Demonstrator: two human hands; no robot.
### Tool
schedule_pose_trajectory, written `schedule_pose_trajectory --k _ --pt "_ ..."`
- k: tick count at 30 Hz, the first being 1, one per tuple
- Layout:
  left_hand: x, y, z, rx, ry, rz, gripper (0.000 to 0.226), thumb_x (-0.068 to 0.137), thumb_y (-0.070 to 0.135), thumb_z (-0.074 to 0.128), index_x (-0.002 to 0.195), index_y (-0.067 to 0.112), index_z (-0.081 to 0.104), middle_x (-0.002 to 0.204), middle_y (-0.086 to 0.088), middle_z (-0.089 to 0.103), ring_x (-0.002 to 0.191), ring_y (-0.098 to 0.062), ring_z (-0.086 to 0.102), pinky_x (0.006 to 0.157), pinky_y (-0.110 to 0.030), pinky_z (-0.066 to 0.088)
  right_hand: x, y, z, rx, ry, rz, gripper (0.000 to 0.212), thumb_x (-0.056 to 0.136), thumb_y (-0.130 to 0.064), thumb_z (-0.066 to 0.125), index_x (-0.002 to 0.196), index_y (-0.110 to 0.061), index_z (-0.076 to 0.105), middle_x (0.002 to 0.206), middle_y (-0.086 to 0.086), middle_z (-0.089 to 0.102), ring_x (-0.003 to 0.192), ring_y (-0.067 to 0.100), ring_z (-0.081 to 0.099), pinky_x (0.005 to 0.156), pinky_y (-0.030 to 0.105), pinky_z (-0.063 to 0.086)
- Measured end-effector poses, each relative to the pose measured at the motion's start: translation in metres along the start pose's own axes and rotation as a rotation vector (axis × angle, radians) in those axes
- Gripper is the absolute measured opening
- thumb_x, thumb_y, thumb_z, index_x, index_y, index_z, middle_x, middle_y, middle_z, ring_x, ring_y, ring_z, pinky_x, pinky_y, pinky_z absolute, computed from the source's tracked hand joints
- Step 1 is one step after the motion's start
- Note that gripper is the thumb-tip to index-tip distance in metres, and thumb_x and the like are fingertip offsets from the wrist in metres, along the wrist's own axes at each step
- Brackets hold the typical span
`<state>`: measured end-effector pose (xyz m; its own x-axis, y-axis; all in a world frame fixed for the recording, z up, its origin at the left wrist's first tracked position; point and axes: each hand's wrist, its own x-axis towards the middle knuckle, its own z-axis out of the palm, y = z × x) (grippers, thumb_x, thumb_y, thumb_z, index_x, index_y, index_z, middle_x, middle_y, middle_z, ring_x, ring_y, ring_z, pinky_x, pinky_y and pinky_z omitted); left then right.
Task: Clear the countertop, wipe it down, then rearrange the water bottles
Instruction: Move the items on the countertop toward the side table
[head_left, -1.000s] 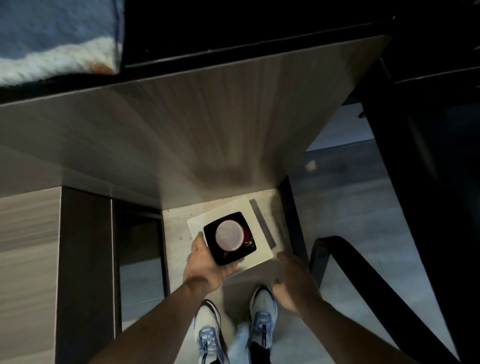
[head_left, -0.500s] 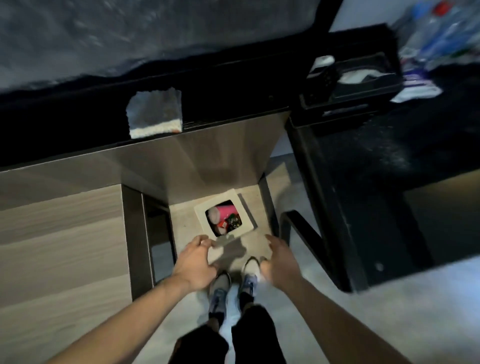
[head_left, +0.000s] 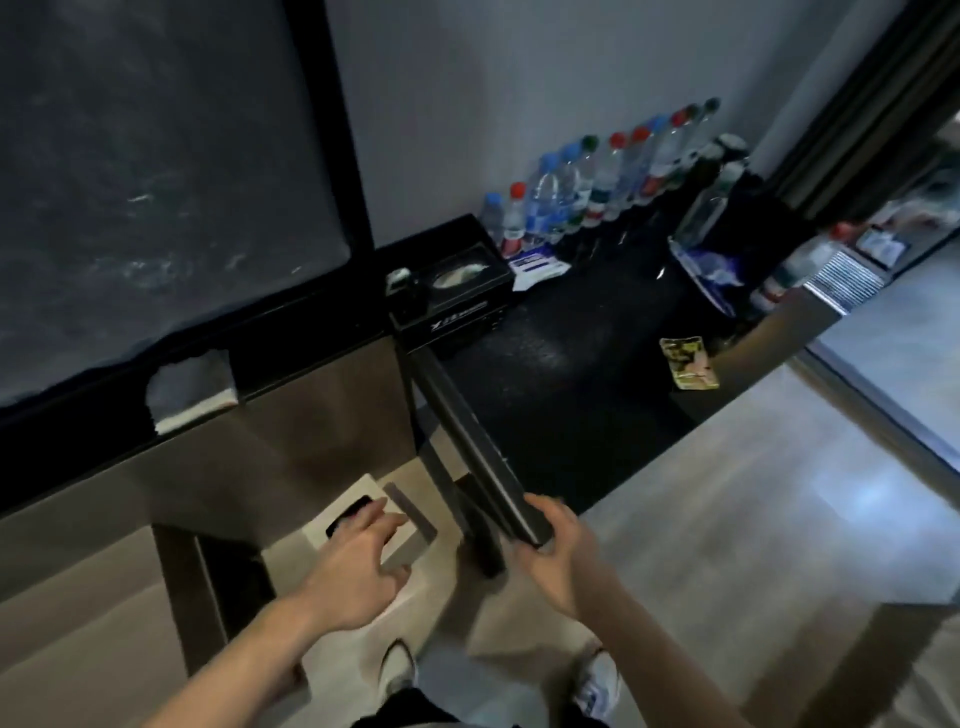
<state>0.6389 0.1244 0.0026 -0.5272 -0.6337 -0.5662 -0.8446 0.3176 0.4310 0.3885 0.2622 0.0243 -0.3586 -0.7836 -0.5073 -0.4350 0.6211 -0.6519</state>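
Right grip (head_left: 550, 551) clasps the dark countertop (head_left: 571, 374) corner; left grip (head_left: 358, 561) hangs loose above floor bin (head_left: 400, 551).

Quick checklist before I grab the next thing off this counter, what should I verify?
1. Left hand free: ok, open above the bin.
2. Right hand free: not ok, it grips the countertop corner.
3. Countertop cleared: not ok, yellow packet and black box lie on it.
4. Cloth available: ok, on the left ledge.
5. Water bottles upright along the wall: ok.
6. Room in bin: cannot tell, hand covers it.
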Motion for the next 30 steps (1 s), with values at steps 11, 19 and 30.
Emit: schedule_pose_trajectory --k 11,19,30 --pt "0.059 0.239 0.045 0.003 0.102 0.124 0.069 0.095 0.050 0.060 0.156 0.035 0.032 0.169 0.008 0.011 0.152 -0.022 0.026 0.122 -0.035 0.027 -0.018 0.137 -0.212 -0.142 0.066 -0.052 0.064 0.097 -0.032 0.068 0.154 -0.033 0.039 0.160 -0.011 0.037 0.143 0.007 0.038 0.107 0.012 0.025" --pt "0.077 0.324 0.085 -0.110 0.115 0.053 0.070 0.094 0.053 0.062 0.156 0.035 0.033 0.168 0.011 0.011 0.151 -0.019 0.026 0.122 -0.033 0.028 0.022 0.192 -0.316 -0.168 0.022 -0.071 0.069 0.098 -0.036 0.068 0.158 -0.033 0.035 0.164 -0.009 0.030 0.148 0.013 0.035 0.116 0.023 0.030" --pt "0.259 0.422 0.064 -0.040 -0.014 0.007 0.074 0.091 0.050 0.066 0.155 0.033 0.034 0.167 0.008 0.014 0.148 -0.018 0.029 0.120 -0.035 0.033 0.124 0.210 -0.446 -0.176 0.091 -0.018 0.071 0.097 -0.038 0.069 0.158 -0.037 0.032 0.164 -0.010 0.027 0.143 0.014 0.040 0.114 0.026 0.036"
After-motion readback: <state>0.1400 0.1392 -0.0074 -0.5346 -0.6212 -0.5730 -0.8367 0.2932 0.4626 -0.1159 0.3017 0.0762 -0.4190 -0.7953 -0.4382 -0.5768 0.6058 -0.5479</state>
